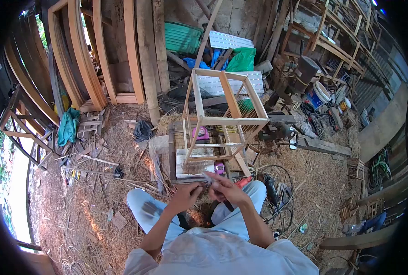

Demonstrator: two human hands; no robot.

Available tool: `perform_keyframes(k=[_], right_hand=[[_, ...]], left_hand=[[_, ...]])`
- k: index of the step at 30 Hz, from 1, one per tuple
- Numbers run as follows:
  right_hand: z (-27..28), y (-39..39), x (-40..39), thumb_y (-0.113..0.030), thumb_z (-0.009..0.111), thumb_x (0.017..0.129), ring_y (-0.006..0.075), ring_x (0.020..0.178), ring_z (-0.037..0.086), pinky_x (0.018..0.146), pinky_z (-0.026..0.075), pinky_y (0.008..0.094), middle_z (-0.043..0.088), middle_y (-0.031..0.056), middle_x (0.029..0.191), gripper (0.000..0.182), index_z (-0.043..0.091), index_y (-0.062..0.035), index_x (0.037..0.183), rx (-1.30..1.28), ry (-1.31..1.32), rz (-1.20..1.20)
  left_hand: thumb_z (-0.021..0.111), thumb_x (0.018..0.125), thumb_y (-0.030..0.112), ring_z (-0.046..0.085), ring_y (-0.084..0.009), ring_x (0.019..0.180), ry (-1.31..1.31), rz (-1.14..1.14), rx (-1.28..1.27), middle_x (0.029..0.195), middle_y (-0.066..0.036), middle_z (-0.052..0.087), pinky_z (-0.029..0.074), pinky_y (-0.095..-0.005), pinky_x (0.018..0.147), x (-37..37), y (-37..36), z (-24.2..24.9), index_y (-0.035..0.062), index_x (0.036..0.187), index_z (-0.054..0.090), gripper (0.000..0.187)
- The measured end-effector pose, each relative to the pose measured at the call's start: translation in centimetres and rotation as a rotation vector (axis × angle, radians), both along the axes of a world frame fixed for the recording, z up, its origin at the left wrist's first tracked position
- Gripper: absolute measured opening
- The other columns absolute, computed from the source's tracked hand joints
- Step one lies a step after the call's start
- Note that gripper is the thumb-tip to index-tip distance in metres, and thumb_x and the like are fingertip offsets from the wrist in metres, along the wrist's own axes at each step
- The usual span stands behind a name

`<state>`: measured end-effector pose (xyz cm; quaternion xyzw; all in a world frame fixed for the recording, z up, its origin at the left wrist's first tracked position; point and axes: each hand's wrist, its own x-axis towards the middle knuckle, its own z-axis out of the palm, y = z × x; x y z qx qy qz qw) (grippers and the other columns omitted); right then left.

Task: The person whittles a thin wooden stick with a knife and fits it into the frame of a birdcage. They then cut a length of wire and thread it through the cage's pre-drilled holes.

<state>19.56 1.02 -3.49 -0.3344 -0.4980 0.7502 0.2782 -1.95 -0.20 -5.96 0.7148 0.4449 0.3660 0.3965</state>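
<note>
Far across the shed, door frames [82, 55] lean against the wall on the left, and a bare wooden cage frame [222, 119] (some thin slats fitted) stands on a low workbench [172, 151] just beyond the person's knees. Near, both hands meet over the lap: the left hand [185, 195] and the right hand [227, 189] are each pinched closed on a thin stick [207, 179] held between them.
</note>
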Motion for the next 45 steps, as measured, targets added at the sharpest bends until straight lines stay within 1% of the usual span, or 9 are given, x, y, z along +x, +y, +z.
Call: perform_keyframes(k=[3, 9, 15, 18, 20, 29, 36, 38, 45], right_hand=[[-0.2, 1.1, 0.5, -0.028, 0.048, 0.097, 0.0041, 0.056, 0.041, 0.047, 0.029, 0.0182, 0.053, -0.0030, 0.073, 0.033, 0.057, -0.0043, 0.117, -0.048, 0.054, -0.113], [1.0, 1.7, 2.6, -0.025, 0.049, 0.097, 0.0043, 0.052, 0.038, 0.044, 0.026, 0.0198, 0.053, -0.0015, 0.070, 0.032, 0.057, -0.0002, 0.115, -0.051, -0.074, -0.204], [1.3, 0.9, 1.3, -0.024, 0.046, 0.098, 0.0041, 0.051, 0.038, 0.044, 0.026, 0.0195, 0.053, -0.0003, 0.067, 0.033, 0.053, -0.0007, 0.121, -0.096, 0.111, -0.030], [1.0, 0.6, -1.0, -0.023, 0.047, 0.097, 0.0039, 0.052, 0.040, 0.044, 0.029, 0.0191, 0.055, -0.0005, 0.068, 0.026, 0.057, -0.0018, 0.111, -0.029, 0.027, 0.018], [0.8, 0.8, -1.4, -0.020, 0.051, 0.096, 0.0038, 0.053, 0.043, 0.046, 0.032, 0.0187, 0.057, -0.0003, 0.070, 0.022, 0.060, -0.0006, 0.100, 0.005, -0.006, -0.061], [2.5, 0.8, 2.2, -0.012, 0.060, 0.090, 0.0067, 0.046, 0.046, 0.039, 0.032, 0.0209, 0.060, 0.0057, 0.067, 0.012, 0.053, -0.0030, 0.089, -0.098, 0.070, -0.363], [1.9, 0.6, -0.4, -0.014, 0.061, 0.089, 0.0075, 0.048, 0.048, 0.041, 0.036, 0.0213, 0.064, 0.0075, 0.072, 0.014, 0.055, -0.0015, 0.087, 0.261, -0.001, -0.416], [2.3, 0.4, -1.1, -0.014, 0.061, 0.089, 0.0064, 0.048, 0.047, 0.042, 0.036, 0.0209, 0.063, 0.0062, 0.071, 0.015, 0.056, -0.0006, 0.086, 0.216, -0.037, -0.401], [5.1, 2.1, 2.2, -0.022, 0.054, 0.094, 0.0041, 0.050, 0.043, 0.044, 0.032, 0.0184, 0.058, 0.0029, 0.070, 0.025, 0.060, 0.0019, 0.101, 0.214, -0.048, -0.461]], left_hand=[[0.053, 0.092, 0.016, 0.060, -0.0193, 0.078, 0.046, -0.066, -0.160, 0.088, -0.012, 0.064, 0.046, -0.0316, 0.074, 0.2, 0.2, 1.2, 0.0016, 0.099, 0.061, 0.018], [0.052, 0.092, 0.016, 0.059, -0.0190, 0.078, 0.012, -0.141, -0.220, 0.083, -0.009, 0.063, 0.046, -0.0317, 0.074, -2.1, -0.9, 1.6, 0.0012, 0.100, 0.060, 0.018], [0.051, 0.094, 0.020, 0.060, -0.0156, 0.070, -0.066, -0.200, -0.168, 0.080, -0.009, 0.063, 0.047, -0.0318, 0.066, -2.9, -0.5, 1.7, 0.0036, 0.102, 0.060, 0.021], [0.052, 0.093, 0.014, 0.059, -0.0196, 0.080, 0.062, -0.107, -0.280, 0.087, -0.010, 0.063, 0.046, -0.0305, 0.075, -1.2, -0.6, 2.2, 0.0005, 0.103, 0.060, 0.019], [0.053, 0.092, 0.014, 0.059, -0.0194, 0.081, 0.023, -0.058, -0.097, 0.088, -0.010, 0.063, 0.046, -0.0308, 0.075, -0.7, -0.6, 1.3, 0.0007, 0.102, 0.060, 0.018], [0.053, 0.092, 0.013, 0.059, -0.0150, 0.083, -0.072, -0.053, -0.226, 0.093, -0.009, 0.064, 0.047, -0.0288, 0.075, -1.3, -1.8, 3.3, 0.0015, 0.102, 0.060, 0.017], [0.059, 0.088, 0.011, 0.059, -0.0136, 0.076, -0.164, 0.038, -0.237, 0.090, -0.011, 0.064, 0.048, -0.0276, 0.069, 0.7, -1.1, 4.0, 0.0018, 0.099, 0.060, 0.014], [0.062, 0.086, 0.010, 0.062, -0.0153, 0.074, -0.055, 0.091, 0.102, 0.087, -0.011, 0.065, 0.049, -0.0289, 0.066, 1.2, -0.7, 5.0, 0.0010, 0.097, 0.061, 0.014], [0.064, 0.083, 0.006, 0.062, -0.0170, 0.067, -0.054, 0.191, -0.073, 0.083, -0.010, 0.065, 0.048, -0.0283, 0.061, -1.2, -0.1, 5.4, 0.0003, 0.094, 0.061, 0.012]])
